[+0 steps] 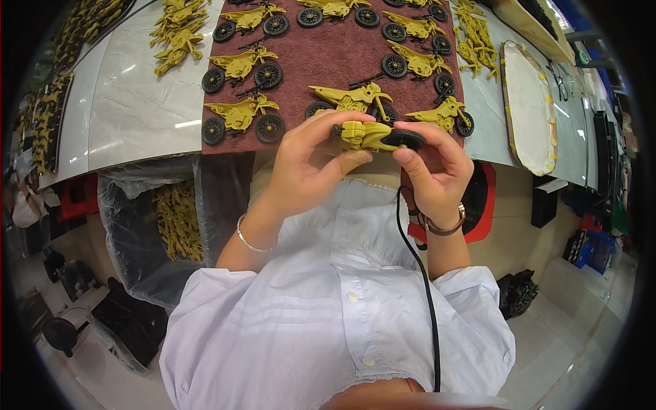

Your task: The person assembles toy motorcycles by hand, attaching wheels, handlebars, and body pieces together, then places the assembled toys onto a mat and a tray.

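Fingertips and thumbs of both hands close on one toy motorcycle point(369, 135), which is held crosswise in front of the person's chest, just off the near edge of the maroon cloth. Its ribbed, mustard-yellow plastic body lies in the left hand point(307, 160), pinched between thumb and fingers; the right hand point(439, 171) grasps the end with the black wheel point(406, 139), a round, treaded tyre.

Just beyond the grip, a motorcycle with black spoked wheels point(350, 98) lies on the maroon cloth point(321, 58), whose surface looks napped, like towelling. More yellow motorcycles line the cloth left of the grip point(240, 115) and right of it point(418, 61), with smooth angular bodies and thin-spoked wheels.

Farther out to the left, a heap of spiky yellow parts point(179, 34) sits on the glossy, pale, veined tabletop point(140, 113); a similar yellow cluster point(475, 41) lies to the far right, near a white oval panel point(531, 109) with an uneven yellowish rim.

Below the grip and to its left, a crinkled clear plastic bag point(133, 232) holds tangled yellow pieces point(176, 222). Directly below the grip, a black cable point(425, 294) curves down over the soft, gathered white shirt point(301, 294).
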Demonstrator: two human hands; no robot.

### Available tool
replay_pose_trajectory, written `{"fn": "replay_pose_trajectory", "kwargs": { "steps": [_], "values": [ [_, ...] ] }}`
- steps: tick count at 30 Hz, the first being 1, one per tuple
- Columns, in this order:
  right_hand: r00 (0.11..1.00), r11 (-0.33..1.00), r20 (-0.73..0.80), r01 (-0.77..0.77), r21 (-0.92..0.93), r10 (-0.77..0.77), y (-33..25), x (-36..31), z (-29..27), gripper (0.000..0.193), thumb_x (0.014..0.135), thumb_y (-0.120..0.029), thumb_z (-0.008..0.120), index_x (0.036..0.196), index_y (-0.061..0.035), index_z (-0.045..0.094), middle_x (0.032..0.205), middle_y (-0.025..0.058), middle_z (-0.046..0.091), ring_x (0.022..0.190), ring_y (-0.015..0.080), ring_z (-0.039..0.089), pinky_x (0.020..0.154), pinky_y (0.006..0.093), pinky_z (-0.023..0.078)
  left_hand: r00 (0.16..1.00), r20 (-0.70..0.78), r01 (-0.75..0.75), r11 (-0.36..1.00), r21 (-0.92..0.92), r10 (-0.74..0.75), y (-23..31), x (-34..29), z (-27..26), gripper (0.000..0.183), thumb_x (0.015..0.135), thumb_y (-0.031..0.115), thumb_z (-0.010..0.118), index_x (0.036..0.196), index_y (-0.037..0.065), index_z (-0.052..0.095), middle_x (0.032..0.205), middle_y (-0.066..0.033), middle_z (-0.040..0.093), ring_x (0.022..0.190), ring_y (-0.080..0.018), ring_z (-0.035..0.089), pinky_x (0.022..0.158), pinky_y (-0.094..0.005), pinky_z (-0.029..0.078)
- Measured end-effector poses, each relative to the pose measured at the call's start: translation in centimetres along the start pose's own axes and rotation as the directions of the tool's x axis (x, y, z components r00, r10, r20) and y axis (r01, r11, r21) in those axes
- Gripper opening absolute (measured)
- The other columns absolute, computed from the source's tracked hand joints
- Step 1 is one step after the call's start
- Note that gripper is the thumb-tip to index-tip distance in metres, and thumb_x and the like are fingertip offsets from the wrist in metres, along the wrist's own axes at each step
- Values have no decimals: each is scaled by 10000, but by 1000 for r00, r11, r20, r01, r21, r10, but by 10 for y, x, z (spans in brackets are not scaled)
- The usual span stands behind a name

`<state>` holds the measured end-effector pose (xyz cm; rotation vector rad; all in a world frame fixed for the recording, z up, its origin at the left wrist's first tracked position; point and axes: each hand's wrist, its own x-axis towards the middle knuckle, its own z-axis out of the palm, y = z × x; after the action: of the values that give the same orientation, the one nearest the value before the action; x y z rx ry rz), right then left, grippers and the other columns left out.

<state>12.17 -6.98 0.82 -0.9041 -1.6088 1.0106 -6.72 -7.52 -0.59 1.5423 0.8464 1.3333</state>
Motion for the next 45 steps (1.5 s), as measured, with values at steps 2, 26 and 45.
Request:
{"fn": "replay_pose_trajectory", "kwargs": {
  "steps": [2,26,45],
  "values": [
    [1000,1000,-16,1,-4,-1,-1,-2,1,310,730,-25,681,1021,38,593,970,74,613,828,106,551,695,209,426,992,35,127,983,-132,-124,4,-3,2,386,763,-39,631,1121,-67,490,1099,-131,554,996,-165,538,862,-283,435],
    [966,197,-253,-260,-945,63,114,111,-179,211,780,-225,591,929,-89,653,876,114,640,892,311,565,747,449,445,934,159,252,905,344,-320,-8,104,-71,302,787,77,641,1059,-39,576,876,-37,635,758,-52,576,642,-202,467],
    [965,133,-260,-260,-956,19,99,106,-171,233,721,-220,669,938,-137,646,838,61,653,862,268,552,738,431,353,986,143,-145,19,989,82,-91,174,-91,341,809,343,584,1086,144,592,998,-48,583,942,-238,557,807,-432,363]
  ]
}}
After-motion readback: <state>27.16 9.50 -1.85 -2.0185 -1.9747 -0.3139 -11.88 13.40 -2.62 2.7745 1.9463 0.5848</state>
